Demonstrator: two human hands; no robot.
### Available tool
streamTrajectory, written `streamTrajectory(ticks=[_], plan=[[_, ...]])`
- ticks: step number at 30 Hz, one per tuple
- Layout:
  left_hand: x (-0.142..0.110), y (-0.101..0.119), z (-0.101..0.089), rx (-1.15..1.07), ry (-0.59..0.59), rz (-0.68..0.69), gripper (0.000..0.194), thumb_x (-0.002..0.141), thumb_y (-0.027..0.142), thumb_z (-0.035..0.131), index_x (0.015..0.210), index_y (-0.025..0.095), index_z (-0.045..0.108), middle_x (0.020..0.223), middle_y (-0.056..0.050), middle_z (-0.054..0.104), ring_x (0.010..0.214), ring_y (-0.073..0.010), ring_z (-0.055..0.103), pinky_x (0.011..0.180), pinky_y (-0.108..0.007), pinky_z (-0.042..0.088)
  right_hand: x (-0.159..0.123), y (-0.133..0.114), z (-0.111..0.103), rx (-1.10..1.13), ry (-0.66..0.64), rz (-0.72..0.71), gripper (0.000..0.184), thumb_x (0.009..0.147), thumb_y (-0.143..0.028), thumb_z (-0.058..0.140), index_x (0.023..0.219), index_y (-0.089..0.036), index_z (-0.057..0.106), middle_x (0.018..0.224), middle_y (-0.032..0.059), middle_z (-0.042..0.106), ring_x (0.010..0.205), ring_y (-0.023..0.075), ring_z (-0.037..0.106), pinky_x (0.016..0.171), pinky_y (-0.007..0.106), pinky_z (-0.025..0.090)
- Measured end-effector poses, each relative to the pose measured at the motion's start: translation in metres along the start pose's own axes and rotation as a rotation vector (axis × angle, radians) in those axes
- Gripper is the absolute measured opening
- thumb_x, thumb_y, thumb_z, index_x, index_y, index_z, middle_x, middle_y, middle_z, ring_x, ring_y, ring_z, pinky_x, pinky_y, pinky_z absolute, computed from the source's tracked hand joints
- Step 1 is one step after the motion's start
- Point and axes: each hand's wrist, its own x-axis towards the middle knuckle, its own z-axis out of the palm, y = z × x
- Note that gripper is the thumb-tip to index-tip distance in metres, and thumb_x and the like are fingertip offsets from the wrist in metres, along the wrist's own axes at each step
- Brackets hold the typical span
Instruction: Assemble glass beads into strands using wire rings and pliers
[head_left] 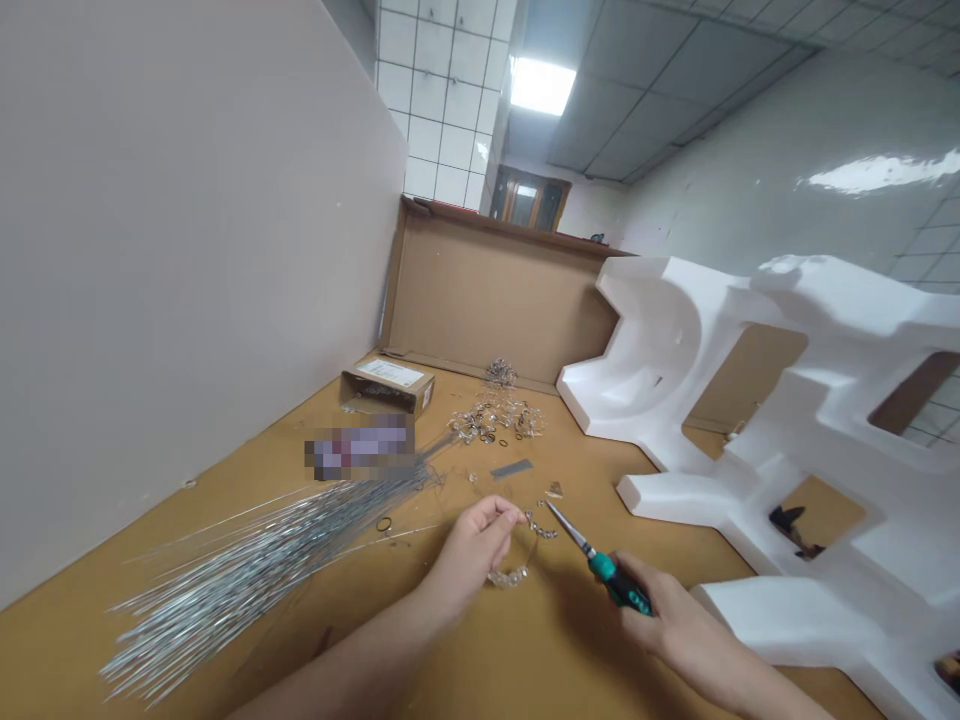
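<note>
My left hand is closed in a pinch on a thin strand strung with clear beads. The strand curves below and to the right of my fingers, with small darker beads along its other end. Wrapped in my right hand are needle-nose pliers with teal and black handles. Their narrow tip points up and left, close to the darker beads; whether it touches anything there I cannot tell. A small brownish piece lies just beyond the tip.
A large bundle of thin metal wires spreads across the left. Behind it are a small open cardboard box and a blurred-out packet. Loose rings and beads lie farther back near a grey strip. White foam packing fills the right.
</note>
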Motion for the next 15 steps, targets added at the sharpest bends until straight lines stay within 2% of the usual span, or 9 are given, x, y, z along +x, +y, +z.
streamTrajectory(ticks=[5, 15], plan=[[-0.003, 0.003, 0.005, 0.037, -0.021, -0.007, 0.029, 0.07, 0.045, 0.051, 0.071, 0.016, 0.052, 0.034, 0.012, 0.029, 0.033, -0.0048, 0.02, 0.038, -0.019, 0.015, -0.008, -0.009, 0.008, 0.177, -0.084, 0.005, 0.01, 0.068, -0.015, 0.039, 0.074, -0.02, 0.045, 0.062, -0.006, 0.04, 0.055, 0.0094, 0.039, 0.048, 0.02, 0.026], [-0.001, -0.005, 0.002, 0.118, -0.053, -0.026, 0.028, 0.076, 0.042, 0.045, 0.077, 0.015, 0.052, 0.033, 0.01, 0.039, 0.032, -0.0056, 0.025, 0.039, -0.018, 0.022, -0.002, -0.006, 0.018, 0.091, -0.019, -0.046, 0.009, 0.064, -0.012, 0.04, 0.068, -0.019, 0.042, 0.06, -0.0061, 0.038, 0.055, 0.0095, 0.032, 0.05, 0.019, 0.026]])
